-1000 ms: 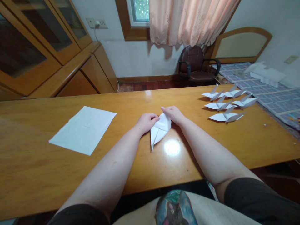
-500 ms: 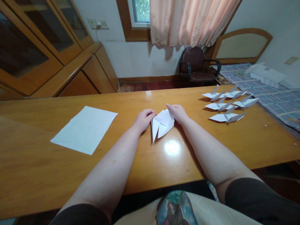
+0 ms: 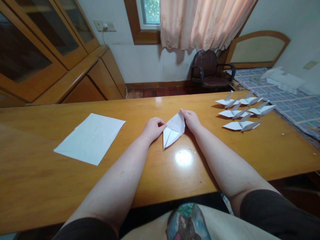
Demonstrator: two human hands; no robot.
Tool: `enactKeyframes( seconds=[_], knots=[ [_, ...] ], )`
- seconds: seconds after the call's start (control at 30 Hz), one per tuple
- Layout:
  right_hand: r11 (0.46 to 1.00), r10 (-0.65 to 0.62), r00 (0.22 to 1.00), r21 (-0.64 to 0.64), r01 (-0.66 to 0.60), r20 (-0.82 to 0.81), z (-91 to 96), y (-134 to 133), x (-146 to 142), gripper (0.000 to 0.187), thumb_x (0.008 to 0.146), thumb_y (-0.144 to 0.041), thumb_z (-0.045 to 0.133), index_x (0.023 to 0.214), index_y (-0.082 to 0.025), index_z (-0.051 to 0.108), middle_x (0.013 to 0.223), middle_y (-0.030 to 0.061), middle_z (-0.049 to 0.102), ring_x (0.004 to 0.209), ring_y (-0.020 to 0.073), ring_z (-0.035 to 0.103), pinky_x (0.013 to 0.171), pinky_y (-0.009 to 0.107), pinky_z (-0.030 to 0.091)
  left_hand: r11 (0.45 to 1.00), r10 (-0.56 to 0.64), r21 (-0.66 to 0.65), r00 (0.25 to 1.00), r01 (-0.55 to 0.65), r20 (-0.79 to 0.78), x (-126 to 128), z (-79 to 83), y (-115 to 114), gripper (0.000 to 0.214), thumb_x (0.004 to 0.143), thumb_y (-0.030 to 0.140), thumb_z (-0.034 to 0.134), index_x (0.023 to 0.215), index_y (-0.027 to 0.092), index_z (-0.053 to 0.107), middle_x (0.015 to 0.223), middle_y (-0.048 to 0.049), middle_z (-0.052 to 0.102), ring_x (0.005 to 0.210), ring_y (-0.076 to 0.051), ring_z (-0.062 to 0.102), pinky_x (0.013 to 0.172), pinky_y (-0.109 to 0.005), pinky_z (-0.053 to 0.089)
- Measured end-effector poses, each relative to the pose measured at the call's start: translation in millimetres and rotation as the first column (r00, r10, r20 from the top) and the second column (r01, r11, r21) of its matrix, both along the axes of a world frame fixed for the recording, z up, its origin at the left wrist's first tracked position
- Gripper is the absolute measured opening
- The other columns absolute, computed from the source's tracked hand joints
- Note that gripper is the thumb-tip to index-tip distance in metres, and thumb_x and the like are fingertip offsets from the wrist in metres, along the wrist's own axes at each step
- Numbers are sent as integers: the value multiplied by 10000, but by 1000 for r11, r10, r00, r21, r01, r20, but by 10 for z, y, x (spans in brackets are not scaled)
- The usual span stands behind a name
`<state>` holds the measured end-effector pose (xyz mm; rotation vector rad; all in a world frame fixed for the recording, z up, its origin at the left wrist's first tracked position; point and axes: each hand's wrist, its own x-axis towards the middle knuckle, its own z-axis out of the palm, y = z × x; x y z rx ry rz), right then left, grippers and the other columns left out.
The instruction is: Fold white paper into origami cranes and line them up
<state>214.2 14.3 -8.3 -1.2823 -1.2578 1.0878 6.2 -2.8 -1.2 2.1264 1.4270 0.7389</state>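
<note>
A partly folded white paper piece [image 3: 173,131] lies on the wooden table [image 3: 155,173] in front of me, pointed end toward me. My left hand [image 3: 153,128] pinches its left edge with curled fingers. My right hand [image 3: 191,119] grips its far right corner, fingers closed on the paper. Both forearms rest on the table.
A flat white sheet [image 3: 90,138] lies to the left. Several finished paper cranes [image 3: 240,111] stand at the right. Behind the table are a dark armchair [image 3: 209,69], a wooden cabinet [image 3: 50,56] and a bed with a patterned cover [image 3: 287,96].
The paper piece was opened out half a second ago and is now pressed flatter and narrower. Both hands shifted slightly away from me and stayed on the paper.
</note>
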Motion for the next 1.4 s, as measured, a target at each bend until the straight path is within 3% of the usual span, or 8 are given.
enactKeyframes(
  seconds=[0.07,0.17,0.3,0.47,0.6,0.83,1.07,1.4],
  knots=[
    [999,35,999,28,-36,22,3,3,-2,430,762,-568,570,567,-195,484,509,-40,435,490,102,408,498,247,319,996,93,11,994,-93,-51,-18,-14,20,154,787,306,597,732,193,685,826,-41,683,826,-189,601,786,-320,470],
    [998,40,979,49,-50,200,-15,10,-19,316,710,-484,650,677,-174,594,609,-17,549,579,119,489,573,252,370,973,229,25,964,-228,-133,-38,-18,27,174,788,328,597,735,201,705,851,-56,696,845,-206,601,799,-335,469],
    [998,56,878,8,-68,475,-18,-9,-42,269,692,-429,676,730,-163,648,658,0,601,607,131,511,581,260,358,961,274,51,922,-271,-274,-22,7,-7,185,776,360,601,703,225,704,846,-59,697,875,-234,592,824,-367,456],
    [993,78,823,33,-116,563,59,-68,-29,345,783,-488,571,700,-159,638,601,-11,550,586,126,473,558,261,310,965,260,69,914,-252,-312,13,32,-37,228,766,425,607,681,226,680,845,-57,684,892,-243,574,837,-379,441],
    [990,92,786,29,-138,611,104,-96,-28,309,747,-467,611,706,-161,632,611,-21,541,579,117,439,545,251,283,978,209,81,922,-193,-325,24,23,-39,306,751,502,614,644,219,658,822,-57,672,887,-245,566,851,-388,429],
    [980,71,740,93,-178,669,148,-130,-96,190,800,-311,547,800,-170,673,685,3,613,636,131,506,578,240,320,988,139,111,921,-105,-363,72,18,-50,259,763,448,590,820,224,706,919,-73,685,965,-261,565,888,-376,423],
    [987,67,604,38,-159,794,106,-108,-143,153,762,-308,580,688,-182,627,690,15,610,654,143,490,567,246,288,996,89,29,940,-84,-330,69,38,-55,236,802,376,538,861,244,725,890,-60,708,910,-248,602,819,-349,451],
    [991,76,586,1,-130,806,125,-124,-158,201,778,-371,579,718,-194,652,713,23,637,660,150,510,560,251,287,994,110,18,926,-112,-360,79,66,-56,243,791,386,543,840,229,722,868,-75,705,894,-249,613,791,-338,458]
  ],
)
